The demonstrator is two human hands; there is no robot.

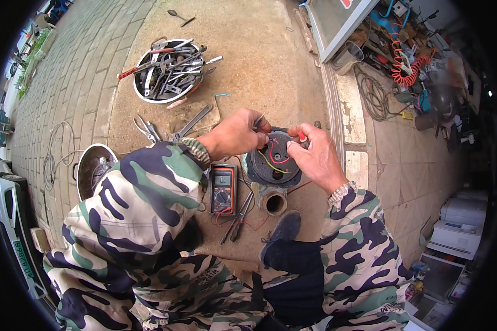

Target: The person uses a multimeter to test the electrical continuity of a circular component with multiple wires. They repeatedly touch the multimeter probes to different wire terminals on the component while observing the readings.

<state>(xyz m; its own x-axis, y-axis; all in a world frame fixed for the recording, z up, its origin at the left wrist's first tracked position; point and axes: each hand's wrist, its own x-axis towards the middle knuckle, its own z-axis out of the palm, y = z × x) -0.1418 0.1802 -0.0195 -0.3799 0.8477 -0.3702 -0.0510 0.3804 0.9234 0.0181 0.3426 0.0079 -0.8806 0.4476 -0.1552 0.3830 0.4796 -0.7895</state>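
Note:
Before me stands a dark round motor housing (258, 169) with red, yellow-green and blue wires (276, 159) on its top. My right hand (321, 160) is closed around a red test probe (302, 137) above the housing's right side. On its far left side, my left hand (238, 134) is closed in a pinch by the blue wire ends. A thin item pokes up from those fingers, too small to name. Left of the housing lies an orange and black multimeter (222, 186) with its display lit. A pipe opening (274, 203) faces me at the housing's near end.
Pliers (238, 220) lie beside the meter's leads. Farther left are an adjustable wrench (196, 121), more pliers (144, 131) and a metal bowl (88, 168). A basin (159, 101) heaped with hand tools stands beyond. A door frame (337, 38) and coiled cable (371, 99) are at right.

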